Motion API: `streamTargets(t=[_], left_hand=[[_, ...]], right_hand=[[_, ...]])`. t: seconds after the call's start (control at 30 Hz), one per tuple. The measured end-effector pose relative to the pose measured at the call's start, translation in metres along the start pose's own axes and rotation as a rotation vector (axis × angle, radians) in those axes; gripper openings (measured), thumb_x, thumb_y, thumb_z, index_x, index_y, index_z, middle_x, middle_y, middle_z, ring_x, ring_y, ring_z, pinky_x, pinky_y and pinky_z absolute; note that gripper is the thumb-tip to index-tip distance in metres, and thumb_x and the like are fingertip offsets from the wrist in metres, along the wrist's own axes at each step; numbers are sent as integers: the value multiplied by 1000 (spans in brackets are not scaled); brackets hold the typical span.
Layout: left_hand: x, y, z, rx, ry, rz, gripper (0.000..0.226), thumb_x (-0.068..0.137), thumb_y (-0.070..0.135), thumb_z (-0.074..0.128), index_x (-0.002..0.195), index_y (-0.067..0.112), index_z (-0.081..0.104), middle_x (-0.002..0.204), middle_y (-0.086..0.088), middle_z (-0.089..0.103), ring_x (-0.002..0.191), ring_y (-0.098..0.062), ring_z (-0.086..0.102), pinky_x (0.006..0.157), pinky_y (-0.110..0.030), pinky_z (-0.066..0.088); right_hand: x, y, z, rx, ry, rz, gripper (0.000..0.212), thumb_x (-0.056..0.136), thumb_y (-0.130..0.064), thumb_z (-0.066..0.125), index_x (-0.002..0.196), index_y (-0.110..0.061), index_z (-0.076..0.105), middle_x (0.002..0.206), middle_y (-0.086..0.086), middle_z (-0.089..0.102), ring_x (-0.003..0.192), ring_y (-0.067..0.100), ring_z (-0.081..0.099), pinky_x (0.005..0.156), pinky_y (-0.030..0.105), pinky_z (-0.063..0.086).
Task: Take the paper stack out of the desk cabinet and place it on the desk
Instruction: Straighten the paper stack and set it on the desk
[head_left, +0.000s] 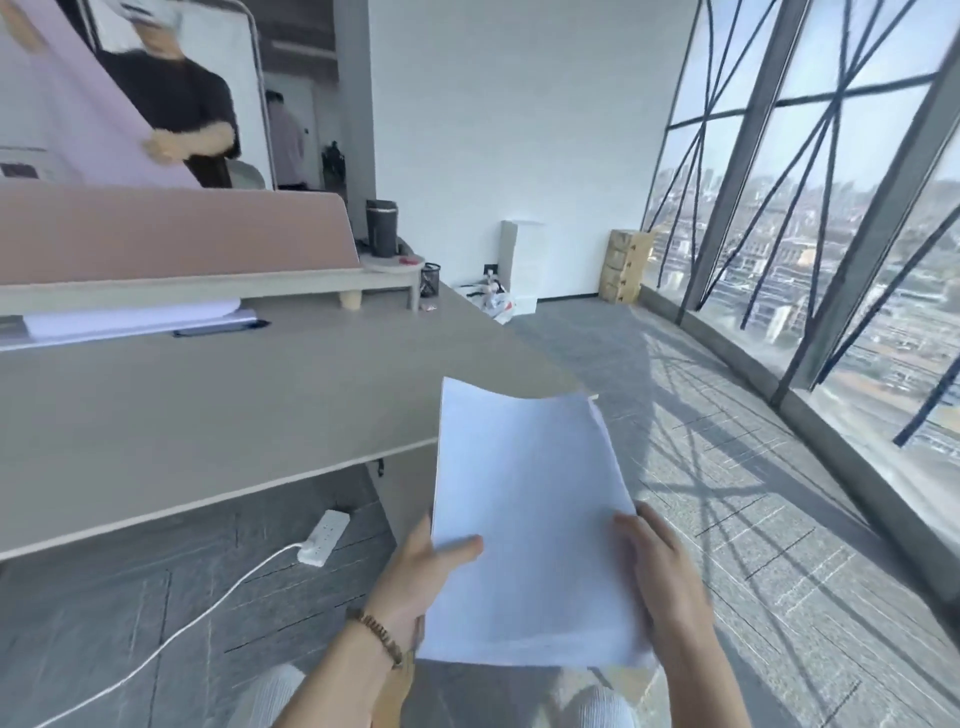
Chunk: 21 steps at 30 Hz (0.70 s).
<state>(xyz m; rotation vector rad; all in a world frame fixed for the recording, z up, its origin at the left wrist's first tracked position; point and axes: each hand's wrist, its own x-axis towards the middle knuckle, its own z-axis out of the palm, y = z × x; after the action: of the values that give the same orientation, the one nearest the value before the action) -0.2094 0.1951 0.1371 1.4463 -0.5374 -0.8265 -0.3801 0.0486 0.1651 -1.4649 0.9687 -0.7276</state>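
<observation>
Hands clamp the white paper stack (530, 525) at its near corners, left hand (415, 577) and right hand (660, 577) apart; we hold it level beside the grey worktop (208, 415), ready to set down.

Left hand (415, 577) thumb on top, right hand (662, 577) fingers curled, both gripping, forearms extended forward

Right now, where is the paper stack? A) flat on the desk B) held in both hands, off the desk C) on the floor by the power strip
B: the left hand and right hand grip the paper stack's near end, its far corner overhanging the desk edge.
</observation>
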Motion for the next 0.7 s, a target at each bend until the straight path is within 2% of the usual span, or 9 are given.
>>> streamTargets(t=[0.13, 0.23, 0.33, 0.4, 0.47, 0.57, 0.63, 0.7], left_hand=[[-52, 46, -37, -60, 74, 173, 28, 88, 0, 64, 106, 20, 70, 103, -1, 79, 90, -18, 76, 75, -34, 57], [-86, 75, -63, -69, 117, 302, 32, 90, 2, 63, 113, 23, 67, 105, 5, 79, 95, -15, 75, 76, -30, 56], [-108, 97, -91, -48, 143, 393, 35, 92, 1, 60, 121, 21, 64, 115, 2, 75, 104, -18, 72, 87, -38, 55], [-115, 106, -113, -46, 171, 435, 38, 89, 4, 65, 123, 20, 63, 118, 0, 75, 108, -20, 71, 89, -41, 54], [-117, 112, -136, -45, 196, 481, 42, 84, 8, 68, 124, 21, 63, 118, 2, 75, 109, -20, 70, 89, -39, 54], [-112, 116, -172, -55, 230, 529, 43, 89, -5, 61, 125, 18, 60, 118, 3, 74, 108, -17, 70, 82, -27, 58], [-101, 114, -196, -43, 251, 542, 45, 90, -8, 57, 127, 17, 59, 120, 3, 74, 110, -14, 69, 80, -21, 57], [-84, 110, -220, -27, 281, 545, 46, 87, -5, 64, 127, 17, 59, 121, 3, 73, 112, -14, 68, 81, -20, 56]], right_hand=[[-48, -43, 27, 29, -88, -92, 17, 93, -19, 52, 97, -23, 68, 98, 2, 75, 84, 20, 67, 69, 34, 47], [-72, -68, 47, 85, -145, -144, 18, 94, -19, 54, 90, -29, 68, 91, -6, 74, 84, 16, 68, 73, 33, 49], [-88, -91, 69, 145, -246, -179, 21, 94, -17, 54, 97, -31, 71, 94, -9, 79, 86, 15, 74, 78, 37, 54], [-92, -101, 86, 177, -313, -183, 22, 95, -13, 54, 102, -26, 70, 102, -5, 79, 89, 16, 75, 82, 40, 56], [-93, -110, 107, 207, -388, -178, 23, 96, -9, 53, 107, -21, 69, 109, 2, 77, 98, 24, 74, 92, 48, 55], [-79, -115, 143, 238, -495, -130, 27, 93, -7, 56, 109, -22, 69, 113, 7, 77, 104, 34, 72, 99, 61, 50], [-63, -117, 172, 251, -552, -91, 29, 90, -6, 58, 110, -23, 70, 112, 8, 77, 102, 35, 73, 98, 62, 50], [-46, -119, 204, 265, -590, -63, 32, 91, -9, 59, 116, -26, 68, 111, 6, 78, 100, 32, 75, 94, 55, 54]])
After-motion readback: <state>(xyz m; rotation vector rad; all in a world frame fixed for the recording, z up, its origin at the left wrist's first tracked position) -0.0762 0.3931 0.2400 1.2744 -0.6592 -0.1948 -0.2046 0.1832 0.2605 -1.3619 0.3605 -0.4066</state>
